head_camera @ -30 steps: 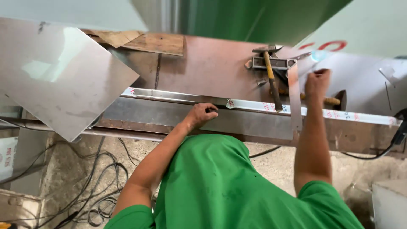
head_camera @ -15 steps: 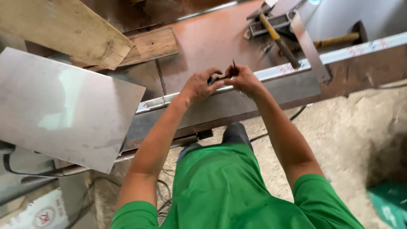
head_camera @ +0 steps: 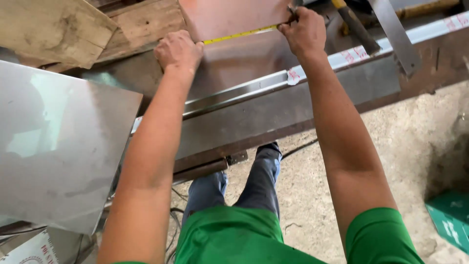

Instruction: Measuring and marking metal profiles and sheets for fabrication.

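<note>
From the head view I look down over my own two arms stretched across a steel workbench [head_camera: 273,115]. My left hand [head_camera: 178,50] is curled into a loose fist, its fingers pressed down on the near left corner of a reddish-brown metal sheet [head_camera: 234,19], where it pins one end of a yellow tape measure [head_camera: 240,34]. The tape runs in a straight line along the sheet's near edge, rising slightly toward the right. My right hand [head_camera: 304,30] is closed around the tape's other end at the sheet's right corner, with a small dark tip poking out above the knuckles; I cannot tell what that tip belongs to. Just right of that hand lies a hammer [head_camera: 355,27] with a yellowish handle, and beside it a flat steel strip [head_camera: 396,36] leans across the bench rail. A large shiny steel sheet [head_camera: 58,146] fills the left side, with wooden planks [head_camera: 53,27] above it. Below the bench I see my jeans, the green shirt and a rough concrete floor [head_camera: 371,142].
</note>
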